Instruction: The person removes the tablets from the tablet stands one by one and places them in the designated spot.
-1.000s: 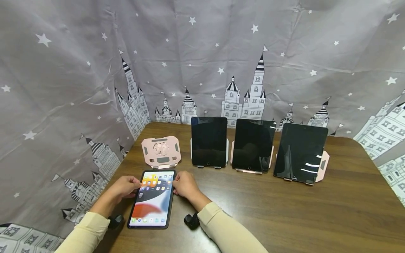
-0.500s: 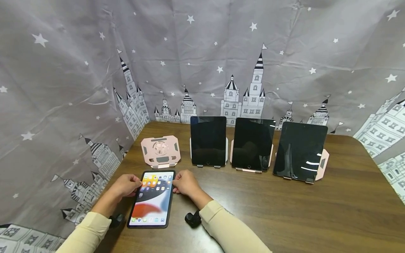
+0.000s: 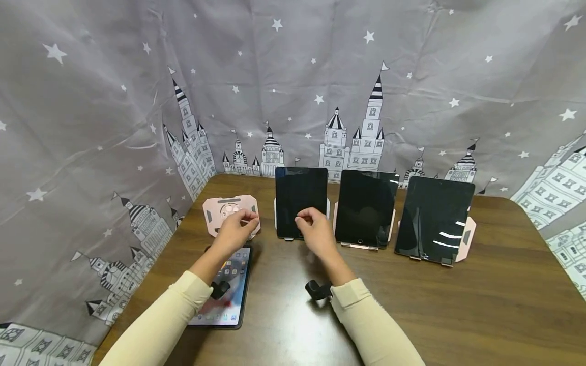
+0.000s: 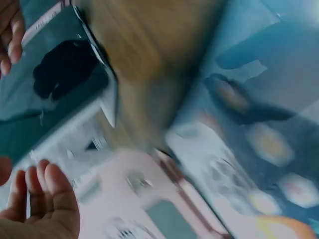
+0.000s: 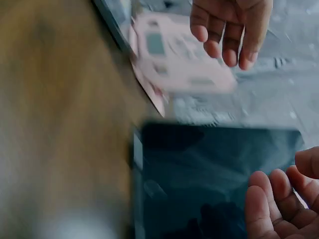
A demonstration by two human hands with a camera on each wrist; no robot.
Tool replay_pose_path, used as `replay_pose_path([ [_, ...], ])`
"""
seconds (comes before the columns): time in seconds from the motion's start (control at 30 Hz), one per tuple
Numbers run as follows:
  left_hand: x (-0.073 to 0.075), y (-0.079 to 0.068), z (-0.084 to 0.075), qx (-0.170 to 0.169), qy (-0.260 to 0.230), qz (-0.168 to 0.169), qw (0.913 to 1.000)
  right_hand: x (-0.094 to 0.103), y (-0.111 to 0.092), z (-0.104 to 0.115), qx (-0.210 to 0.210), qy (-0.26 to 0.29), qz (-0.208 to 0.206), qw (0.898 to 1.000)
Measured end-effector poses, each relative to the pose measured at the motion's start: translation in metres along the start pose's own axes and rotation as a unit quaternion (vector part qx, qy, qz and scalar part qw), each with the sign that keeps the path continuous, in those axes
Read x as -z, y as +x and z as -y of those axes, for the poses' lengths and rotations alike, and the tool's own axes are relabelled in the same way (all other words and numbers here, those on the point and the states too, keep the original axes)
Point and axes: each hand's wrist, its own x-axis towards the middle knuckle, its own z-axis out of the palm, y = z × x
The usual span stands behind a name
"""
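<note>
My left hand (image 3: 232, 235) is lifted with loosely bent fingers, overlapping the pink tablet stand (image 3: 213, 209) in the head view. Nothing shows in its grasp. Below its forearm, a tablet (image 3: 235, 290) with a lit screen lies flat, partly hidden by the sleeve. My right hand (image 3: 317, 233) is raised in front of the leftmost upright tablet (image 3: 298, 190), whose screen is dark. Its fingers (image 5: 259, 206) are relaxed and hold nothing. The left wrist view shows the pink stand (image 4: 134, 189) beside the lit tablet (image 4: 259, 99), both blurred.
Two more dark tablets, one in the middle (image 3: 368, 206) and one at the right (image 3: 434, 216), lean on stands in the same row. A grey curtain (image 3: 284, 76) printed with castles and stars hangs behind the brown wooden table (image 3: 412, 315).
Both hands have let go of the lit tablet's side edges and moved up and to the right. The lit tablet remains flat where it was; the other tablets have not moved.
</note>
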Motion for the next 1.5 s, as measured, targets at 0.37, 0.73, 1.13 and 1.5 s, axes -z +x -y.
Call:
replay_pose_path([
  [0.37, -0.031, 0.048, -0.051, 0.020, -0.183, -0.061, 0.9810, 0.071, 0.041, 0.010, -0.035, -0.077, -0.041, 0.996],
  [0.73, -0.040, 0.070, -0.048, 0.043, -0.223, -0.087, 0.9700, 0.077, 0.057, 0.012, -0.032, -0.104, -0.036, 0.993],
  [1.13, -0.049, 0.070, -0.053, 0.039, -0.217, -0.090, 0.9712, 0.072, 0.058, 0.009, -0.041, -0.093, -0.022, 0.995],
  [1.5, -0.047, 0.065, -0.049, 0.036, -0.222, -0.082, 0.9710, 0.068, 0.058, 0.006, -0.020, -0.095, -0.037, 0.995],
])
